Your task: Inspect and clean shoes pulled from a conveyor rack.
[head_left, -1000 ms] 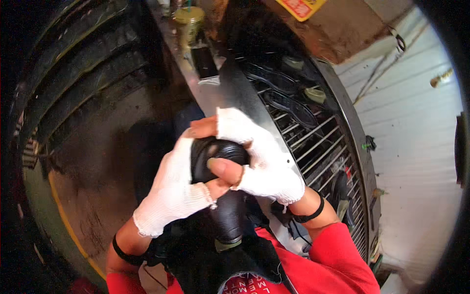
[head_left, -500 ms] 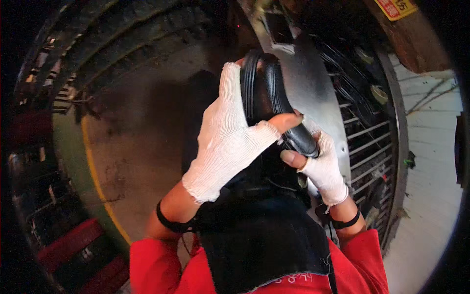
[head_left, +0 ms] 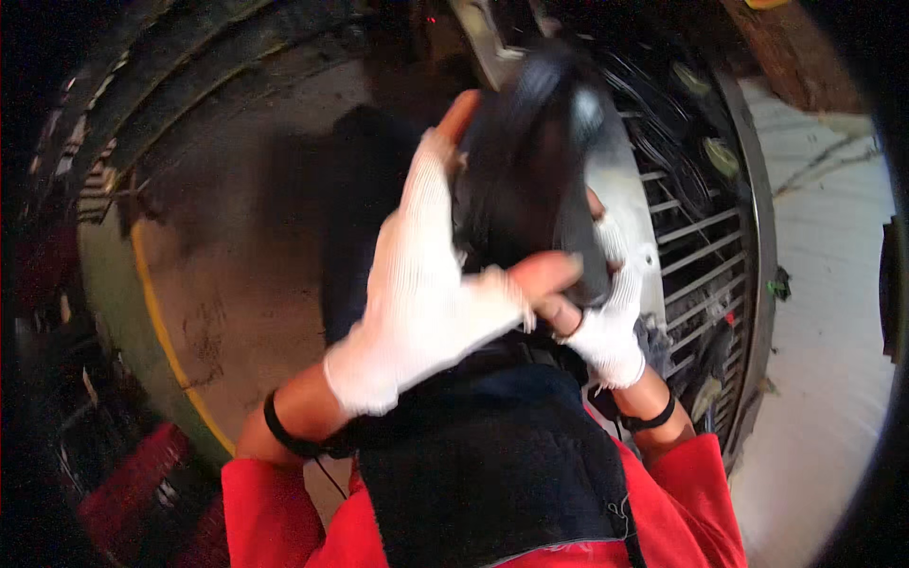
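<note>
Between both hands I hold a black leather shoe, blurred by motion and raised above my dark apron. My left hand, in a white knit glove with bare fingertips, grips its left side; the thumb lies across the lower part and the fingers go behind it. In a matching glove, my right hand is closed round the shoe's lower right end, thumb in front. The fingers of that hand are partly hidden by the shoe.
Just beyond the shoe stands a pale metal surface. To the right is a slatted metal rack with black items in it, beside a whitish surface. A yellow floor line runs along the left.
The shoe has turned in my hands, so its ridged side no longer shows clearly. Both hands have shifted a little left in the view, and the left hand has opened wider round the shoe.
</note>
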`<action>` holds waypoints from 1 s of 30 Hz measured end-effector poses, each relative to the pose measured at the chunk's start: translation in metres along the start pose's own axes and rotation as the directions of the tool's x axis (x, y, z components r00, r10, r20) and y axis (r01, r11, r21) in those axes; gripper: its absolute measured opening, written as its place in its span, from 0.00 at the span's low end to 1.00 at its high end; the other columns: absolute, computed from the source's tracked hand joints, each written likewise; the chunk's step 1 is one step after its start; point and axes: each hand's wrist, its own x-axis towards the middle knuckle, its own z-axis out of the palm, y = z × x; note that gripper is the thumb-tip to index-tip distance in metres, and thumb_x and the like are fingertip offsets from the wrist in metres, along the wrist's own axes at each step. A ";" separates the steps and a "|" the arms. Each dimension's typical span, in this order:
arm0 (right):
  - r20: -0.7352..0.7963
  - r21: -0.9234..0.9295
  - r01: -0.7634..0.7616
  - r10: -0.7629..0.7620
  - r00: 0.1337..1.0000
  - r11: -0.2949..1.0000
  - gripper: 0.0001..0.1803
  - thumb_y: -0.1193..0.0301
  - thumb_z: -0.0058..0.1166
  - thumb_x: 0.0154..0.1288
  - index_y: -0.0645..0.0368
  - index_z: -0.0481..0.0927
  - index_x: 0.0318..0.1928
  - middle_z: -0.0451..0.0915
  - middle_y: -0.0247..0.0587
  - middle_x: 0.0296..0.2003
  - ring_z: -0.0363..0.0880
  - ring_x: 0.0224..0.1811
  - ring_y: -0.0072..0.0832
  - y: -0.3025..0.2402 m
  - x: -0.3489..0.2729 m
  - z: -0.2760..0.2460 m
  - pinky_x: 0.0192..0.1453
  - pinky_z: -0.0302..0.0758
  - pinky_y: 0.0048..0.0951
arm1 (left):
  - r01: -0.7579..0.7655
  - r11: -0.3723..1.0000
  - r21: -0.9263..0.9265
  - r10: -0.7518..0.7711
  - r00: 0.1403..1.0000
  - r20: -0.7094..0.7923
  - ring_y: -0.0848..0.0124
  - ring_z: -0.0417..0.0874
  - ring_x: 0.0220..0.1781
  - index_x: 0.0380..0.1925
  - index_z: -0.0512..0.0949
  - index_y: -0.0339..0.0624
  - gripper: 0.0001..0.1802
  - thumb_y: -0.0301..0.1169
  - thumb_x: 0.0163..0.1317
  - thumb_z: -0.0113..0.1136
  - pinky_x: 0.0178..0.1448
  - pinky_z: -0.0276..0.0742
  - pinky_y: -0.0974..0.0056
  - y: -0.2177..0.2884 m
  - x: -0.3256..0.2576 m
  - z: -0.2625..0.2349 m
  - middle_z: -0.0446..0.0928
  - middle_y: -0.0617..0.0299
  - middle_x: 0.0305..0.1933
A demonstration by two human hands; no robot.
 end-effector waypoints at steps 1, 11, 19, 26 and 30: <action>0.032 0.039 0.212 -0.213 0.977 0.977 0.63 0.54 0.80 0.50 0.68 0.55 0.77 0.68 0.50 0.70 0.67 0.73 0.36 0.009 0.001 0.006 0.76 0.64 0.37 | 0.081 0.997 0.017 -0.081 0.996 0.044 0.62 0.81 0.63 0.69 0.63 0.36 0.46 0.27 0.51 0.78 0.68 0.75 0.57 0.003 0.010 -0.013 0.79 0.51 0.62; 0.120 0.162 -0.176 0.158 0.980 0.971 0.27 0.71 0.61 0.73 0.66 0.72 0.69 0.79 0.35 0.55 0.72 0.58 0.19 0.033 0.093 0.023 0.65 0.69 0.23 | -0.275 0.502 0.820 -0.338 0.810 0.479 0.48 0.60 0.82 0.54 0.84 0.51 0.35 0.15 0.42 0.58 0.81 0.58 0.49 -0.032 -0.023 -0.088 0.71 0.55 0.74; 0.218 -0.309 0.077 -0.008 0.976 0.948 0.21 0.67 0.62 0.67 0.67 0.82 0.56 0.82 0.41 0.36 0.80 0.40 0.27 0.027 0.162 0.015 0.50 0.75 0.27 | 0.258 0.904 0.340 -0.253 0.966 -0.059 0.68 0.78 0.60 0.65 0.73 0.33 0.32 0.28 0.61 0.71 0.65 0.72 0.66 -0.066 0.064 -0.107 0.78 0.56 0.57; 0.369 -0.359 0.173 -0.031 0.929 0.917 0.16 0.64 0.66 0.61 0.60 0.85 0.45 0.77 0.44 0.35 0.79 0.39 0.36 0.002 0.128 0.001 0.45 0.73 0.33 | 0.005 0.631 0.776 -0.032 0.999 0.019 0.51 0.76 0.64 0.59 0.78 0.35 0.36 0.35 0.49 0.76 0.69 0.71 0.53 -0.059 0.026 -0.100 0.76 0.49 0.60; 0.679 -0.120 0.336 -0.169 0.714 0.934 0.18 0.63 0.77 0.47 0.55 0.83 0.35 0.76 0.40 0.36 0.77 0.49 0.42 -0.013 0.104 -0.013 0.56 0.71 0.41 | -0.167 0.791 0.589 0.012 0.966 0.258 0.61 0.76 0.43 0.37 0.90 0.53 0.21 0.41 0.39 0.82 0.55 0.73 0.54 -0.027 0.004 -0.081 0.73 0.64 0.36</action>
